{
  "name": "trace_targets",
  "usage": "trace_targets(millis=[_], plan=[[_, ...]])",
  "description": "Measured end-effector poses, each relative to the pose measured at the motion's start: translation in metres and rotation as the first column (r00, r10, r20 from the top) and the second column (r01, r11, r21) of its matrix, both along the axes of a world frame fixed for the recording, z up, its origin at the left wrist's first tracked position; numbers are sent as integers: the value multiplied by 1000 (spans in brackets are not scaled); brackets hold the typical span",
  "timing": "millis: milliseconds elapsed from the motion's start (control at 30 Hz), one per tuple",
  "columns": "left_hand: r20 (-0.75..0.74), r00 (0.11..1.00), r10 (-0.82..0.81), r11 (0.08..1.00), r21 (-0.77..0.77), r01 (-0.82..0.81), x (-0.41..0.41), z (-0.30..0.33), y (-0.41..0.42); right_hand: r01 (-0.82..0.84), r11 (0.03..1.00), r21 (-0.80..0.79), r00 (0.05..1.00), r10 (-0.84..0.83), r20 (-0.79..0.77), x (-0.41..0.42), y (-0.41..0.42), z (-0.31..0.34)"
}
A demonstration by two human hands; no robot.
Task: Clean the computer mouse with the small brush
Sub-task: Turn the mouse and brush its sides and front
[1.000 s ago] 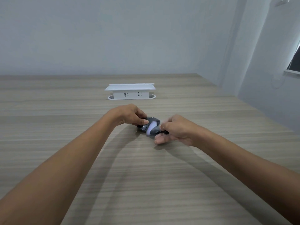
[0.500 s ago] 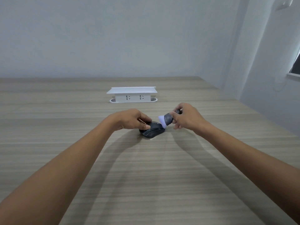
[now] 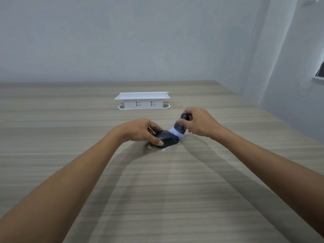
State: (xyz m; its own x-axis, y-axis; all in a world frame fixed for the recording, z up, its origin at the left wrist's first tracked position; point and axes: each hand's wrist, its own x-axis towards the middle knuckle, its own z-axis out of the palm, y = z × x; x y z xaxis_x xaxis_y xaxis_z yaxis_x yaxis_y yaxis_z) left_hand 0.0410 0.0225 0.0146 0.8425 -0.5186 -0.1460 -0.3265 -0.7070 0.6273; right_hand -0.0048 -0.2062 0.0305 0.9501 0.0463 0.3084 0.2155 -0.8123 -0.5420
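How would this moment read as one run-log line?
left hand: grips mouse on table | right hand: holds brush | bristles on mouse's right end

Mouse point(image 3: 166, 139) sits mid-surface point(image 3: 157, 190), left hand point(image 3: 140, 131) on its left side, brush point(image 3: 178, 128) touching its right; socket box point(image 3: 142, 100) stands well behind.

Support surface is a wood-grain table point(image 3: 157, 190) with pale horizontal streaks. A dark computer mouse point(image 3: 167, 140) lies on it near centre. A white socket box point(image 3: 142, 100) stands farther back, well apart from the mouse.
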Motion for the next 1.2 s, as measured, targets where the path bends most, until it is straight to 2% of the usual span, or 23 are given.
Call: trace_targets(millis=[100,300,467,633,800,967,1200], plan=[[-6,1000,-11,1000,-12,11,1,-1,0,-60,998,6,998,60,20,-3,9,4],[4,1000,-7,1000,6,7,0,1,-3,-29,981,-193,999,35,31,2,4,2],[-3,1000,-19,1000,10,19,3,0,-2,-57,995,-81,995,64,82,-1,7,5],[1,1000,-26,999,26,26,3,3,-5,-31,983,-182,998,40,45,1,3,0],[4,1000,-29,994,105,29,8,8,-7,-47,995,-85,993,56,107,-4,8,4],[18,999,-36,988,153,33,9,11,-10,-5,989,-149,999,11,43,-1,1,-2],[22,1000,-21,988,153,17,10,10,-9,-60,995,-78,993,67,93,-7,11,2]])
